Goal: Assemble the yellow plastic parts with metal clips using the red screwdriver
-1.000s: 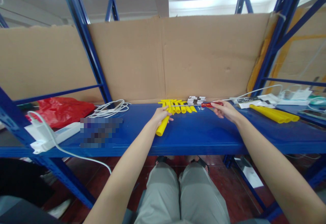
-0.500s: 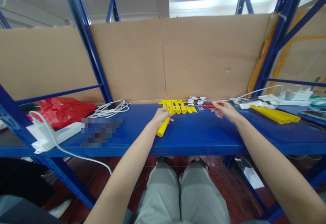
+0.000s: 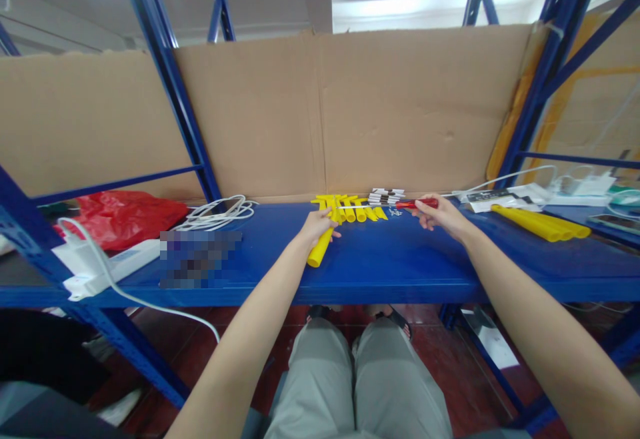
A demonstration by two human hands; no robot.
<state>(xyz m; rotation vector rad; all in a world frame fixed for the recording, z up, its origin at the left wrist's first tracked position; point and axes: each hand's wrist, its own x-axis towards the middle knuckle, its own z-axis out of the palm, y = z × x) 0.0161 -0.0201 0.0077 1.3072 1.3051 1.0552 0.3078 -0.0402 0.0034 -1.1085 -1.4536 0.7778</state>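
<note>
My left hand [image 3: 319, 226] is closed around a yellow plastic tube [image 3: 320, 250], its open lower end tilted toward me. In my right hand [image 3: 434, 212] is a screwdriver [image 3: 407, 204] with a red handle, its thin metal shaft pointing left to the top of the tube. The tip at the tube is too small to make out. Behind and beside my left hand lie several more yellow tubes with crosspieces [image 3: 359, 212]. A stack of small white and dark pieces [image 3: 386, 197] sits just beyond the screwdriver, with tiny screws [image 3: 395, 213] close by on the blue shelf [image 3: 390, 259].
Three or so yellow tubes [image 3: 540, 224] lie at the right, near a white packet [image 3: 487, 200]. At the left are a coiled white cable [image 3: 220, 214], a white power strip [image 3: 133, 257] and a red plastic bag [image 3: 130, 216]. Cardboard [image 3: 400, 112] stands along the back.
The red screwdriver handle has turned in my right hand and more of it shows past my fingers. My left hand and the yellow tube stay nearly in place.
</note>
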